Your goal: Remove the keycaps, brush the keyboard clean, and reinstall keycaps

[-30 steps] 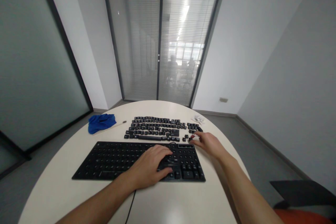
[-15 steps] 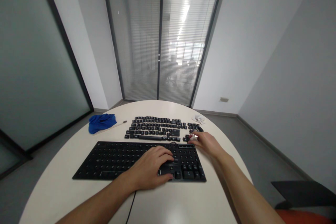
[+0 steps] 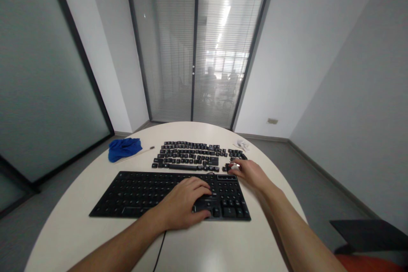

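Note:
A black keyboard point(image 3: 143, 193) lies across the table, most of its keycaps off; some caps sit on its number pad at the right. My left hand point(image 3: 186, 204) rests on the keyboard's right half, fingers stretched out and thumb apart, holding nothing visible. Beyond the keyboard, loose black keycaps point(image 3: 188, 153) lie in rows. My right hand point(image 3: 248, 173) is at the right end of these rows, fingertips pinched together among the caps. A thin shiny bit point(image 3: 235, 164) shows at its fingers; what the pinch holds is too small to make out.
On the round white table point(image 3: 210, 246) lie a blue cloth point(image 3: 125, 149), a thin brush point(image 3: 140, 152) and a crumpled white tissue point(image 3: 242, 145). The keyboard cable point(image 3: 160, 250) runs off the near edge. A dark chair point(image 3: 369, 234) stands at the lower right.
Almost nothing differs. Both hands keep their places, and the view has shifted very slightly.

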Tool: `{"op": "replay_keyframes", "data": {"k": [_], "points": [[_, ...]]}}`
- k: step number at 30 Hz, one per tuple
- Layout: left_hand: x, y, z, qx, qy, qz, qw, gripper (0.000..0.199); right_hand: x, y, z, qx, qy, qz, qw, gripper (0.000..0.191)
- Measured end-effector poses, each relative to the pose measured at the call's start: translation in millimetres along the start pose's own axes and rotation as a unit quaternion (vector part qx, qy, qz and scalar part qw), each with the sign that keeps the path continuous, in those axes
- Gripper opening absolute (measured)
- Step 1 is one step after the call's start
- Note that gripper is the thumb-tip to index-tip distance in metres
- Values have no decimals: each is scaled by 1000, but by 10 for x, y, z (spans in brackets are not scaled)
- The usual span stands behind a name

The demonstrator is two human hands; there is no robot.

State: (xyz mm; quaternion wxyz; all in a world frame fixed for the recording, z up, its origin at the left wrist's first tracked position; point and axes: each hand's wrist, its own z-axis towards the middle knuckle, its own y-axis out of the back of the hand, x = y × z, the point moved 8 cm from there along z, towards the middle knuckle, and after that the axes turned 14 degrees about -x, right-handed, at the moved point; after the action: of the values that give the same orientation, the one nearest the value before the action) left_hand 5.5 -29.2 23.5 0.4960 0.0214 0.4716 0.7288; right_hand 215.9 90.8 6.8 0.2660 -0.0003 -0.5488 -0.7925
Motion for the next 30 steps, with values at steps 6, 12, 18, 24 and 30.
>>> {"op": "replay_keyframes", "data": {"k": [6, 12, 18, 24, 30], "points": [[9, -3, -3, -4, 0, -1, 1000, 43, -14, -33, 7, 2, -1, 14, 1000, 26], [9, -7, -5, -3, -2, 1, 1000, 43, -6, -3, 15, 2, -6, 22, 1000, 30], [3, -20, -5, 1, -10, 5, 1000, 47, 102, 388, -6, -122, -24, 79, 989, 46], [10, -15, 2, 4, -14, 12, 1000, 46, 421, 616, -135, -238, 7, 188, 953, 56], [41, 54, 20, 12, -5, 30, 999, 47, 776, 195, -248, -126, -35, 415, 900, 53]]}}
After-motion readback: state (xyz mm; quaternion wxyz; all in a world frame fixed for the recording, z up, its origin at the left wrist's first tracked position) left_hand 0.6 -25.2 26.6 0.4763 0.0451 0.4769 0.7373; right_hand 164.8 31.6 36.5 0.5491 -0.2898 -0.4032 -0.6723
